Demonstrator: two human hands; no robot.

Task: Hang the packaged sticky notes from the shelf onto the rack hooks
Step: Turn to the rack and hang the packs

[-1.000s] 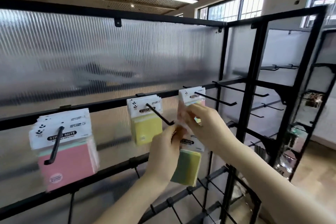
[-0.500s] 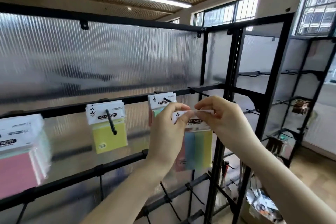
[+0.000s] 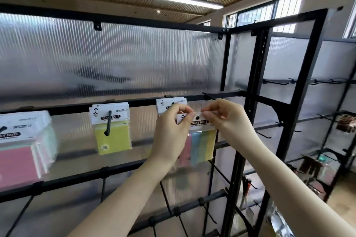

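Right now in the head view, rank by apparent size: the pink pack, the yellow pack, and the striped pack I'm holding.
1. pink sticky note pack, though it is nearest the camera and cut off.
2-3. yellow sticky note pack and striped sticky note pack look alike; hands cover part of the striped one.

A horizontal rack bar [image 3: 134, 103] runs in front of a ribbed panel [image 3: 115, 59]. Three hooks on it carry packets: a stack at the far left [image 3: 23, 140], a second stack [image 3: 111, 131] to its right on a hook [image 3: 108, 125], and a third stack [image 3: 169, 102] further right. Just in front of that third stack, the left hand [image 3: 171, 131] and the right hand [image 3: 225, 119] pinch the top corners of another packet [image 3: 198, 138], left hand on its left corner, right hand on its right. A lower bar [image 3: 77, 177] runs below. An upright post [image 3: 256, 92] stands to the right, with more hooks [image 3: 327, 82] beyond it.
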